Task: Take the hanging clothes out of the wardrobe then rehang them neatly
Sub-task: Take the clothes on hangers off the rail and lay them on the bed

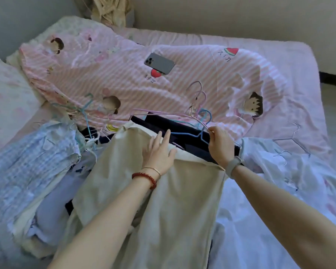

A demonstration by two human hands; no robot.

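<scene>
Clothes lie heaped on the bed (291, 61), none hung yet; the wardrobe is not in view. Landmark for all positions: the cream garment (159, 200), spread lengthwise toward the viewer in the middle of the heap.

Left hand (159, 150) rests flat on the cream garment's top edge, fingers straight and slightly apart, pressing the cloth down and gripping nothing. Right hand (220, 144) sits at the far right corner of the cream garment, fingers curled round the wire of a blue hanger (200, 131). That hanger lies just beyond the top edge, over a navy garment (182, 131), its bar running roughly parallel to the edge and its hook pointing away from the person.

More hangers (197, 98) are tangled just beyond the blue one. A checked shirt (27, 158) lies left of the cream garment, a white garment (270, 191) right of it. A phone (159, 63) lies on the striped quilt (211, 74), well beyond.

Judgement: the hanger is being prepared for the cream garment. It lies directly beyond the top edge, right hand already on it, so feeding it in falls to that hand while the left pins the cloth. Snagging on the tangled hangers is the risk.
</scene>
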